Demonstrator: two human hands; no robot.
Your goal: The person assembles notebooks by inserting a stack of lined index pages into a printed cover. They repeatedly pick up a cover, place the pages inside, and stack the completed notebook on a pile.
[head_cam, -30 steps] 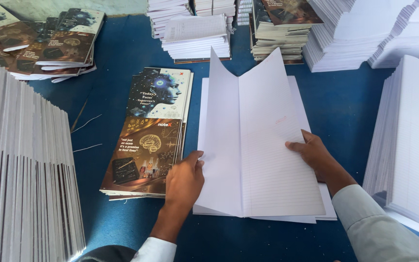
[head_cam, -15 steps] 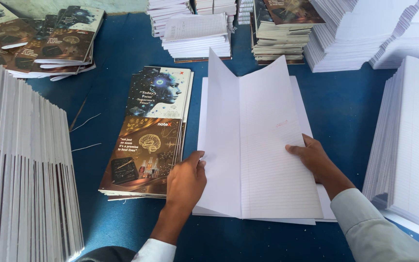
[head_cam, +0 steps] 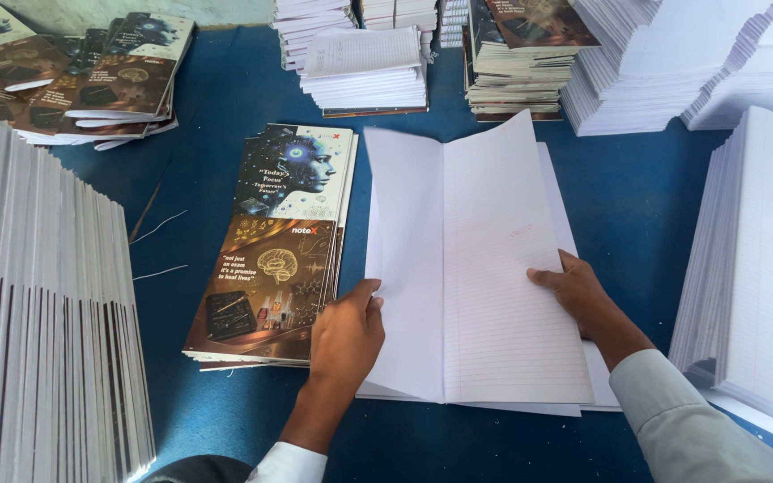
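1. On blue tabletop (head_cam: 646, 206), centre: folded ruled sheets (head_cam: 485, 268), left leaf raised
2. Left hand (head_cam: 346, 335): grip pinching left leaf's edge; right hand (head_cam: 579, 291): grip released, flat on right leaf
3. Best done w/ edges squared, crease pressed firmly
4. Around: cover stack (head_cam: 275, 250) just left, paper stacks (head_cam: 762, 268) right & behind

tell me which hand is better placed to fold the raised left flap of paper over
Left, probably. The left hand already grips the lower edge of the raised left flap, fingers on it. The right hand lies flat on the lined right page, holding it down.
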